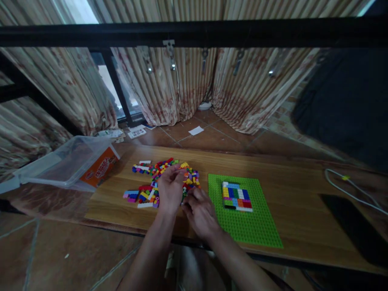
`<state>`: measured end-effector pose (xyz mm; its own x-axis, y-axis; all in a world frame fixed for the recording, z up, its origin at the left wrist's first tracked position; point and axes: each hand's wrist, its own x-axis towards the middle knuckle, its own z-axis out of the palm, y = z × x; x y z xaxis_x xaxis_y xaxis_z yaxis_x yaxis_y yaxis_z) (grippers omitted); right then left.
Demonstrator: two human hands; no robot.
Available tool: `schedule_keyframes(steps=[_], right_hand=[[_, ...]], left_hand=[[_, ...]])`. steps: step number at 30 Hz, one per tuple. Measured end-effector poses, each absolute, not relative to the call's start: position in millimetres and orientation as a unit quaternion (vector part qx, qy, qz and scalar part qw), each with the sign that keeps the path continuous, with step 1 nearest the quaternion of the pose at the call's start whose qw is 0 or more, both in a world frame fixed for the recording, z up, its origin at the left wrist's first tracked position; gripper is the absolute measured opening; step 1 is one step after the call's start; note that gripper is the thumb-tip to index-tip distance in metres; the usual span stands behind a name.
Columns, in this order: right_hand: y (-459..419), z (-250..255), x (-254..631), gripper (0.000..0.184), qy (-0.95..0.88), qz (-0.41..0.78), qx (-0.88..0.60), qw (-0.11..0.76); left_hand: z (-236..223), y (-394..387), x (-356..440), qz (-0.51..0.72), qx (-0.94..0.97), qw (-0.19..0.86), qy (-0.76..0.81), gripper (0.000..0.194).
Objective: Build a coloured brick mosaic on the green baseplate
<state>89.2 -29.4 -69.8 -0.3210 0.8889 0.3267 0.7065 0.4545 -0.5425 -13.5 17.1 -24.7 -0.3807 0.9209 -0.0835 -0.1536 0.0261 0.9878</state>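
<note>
A loose heap of coloured toy building bricks (pixel 145 189) is spread over the wooden table in front of me. Over the heap's right part is my left hand (pixel 170 188), its thumb and fingers drawn together; whatever is between them is too small to make out. My right hand (pixel 201 212) rests at the heap's near right edge with curled fingers, and their tips hide anything they pinch. To the right lies a green baseplate (pixel 254 230), bearing a flat, roughly square build of multicoloured bricks (pixel 237 197). Neither hand touches the baseplate.
A clear plastic bin (pixel 69 161) with an orange label stands at the table's left end. At the right end are a dark flat object (pixel 351 226) and a white cable (pixel 354 194). A black horizontal bar (pixel 194 34) crosses in front of the curtains.
</note>
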Motion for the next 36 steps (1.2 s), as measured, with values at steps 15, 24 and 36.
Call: schedule_keyframes(steps=[15, 24, 36], right_hand=[[-8.6, -46.0, 192.9, 0.017, -0.613, 0.233, -0.586, 0.476], [-2.1, -53.4, 210.4, 0.022, -0.633, 0.204, -0.636, 0.393], [1.9, -58.2, 207.1, 0.017, -0.644, 0.177, -0.642, 0.376]], left_hand=[[-41.8, 8.3, 26.9, 0.483, 0.549, 0.414, 0.542, 0.024], [-47.1, -1.0, 64.1, 0.329, 0.662, 0.372, 0.562, 0.052], [-43.9, -4.7, 73.0, 0.306, 0.661, 0.384, 0.568, 0.054]])
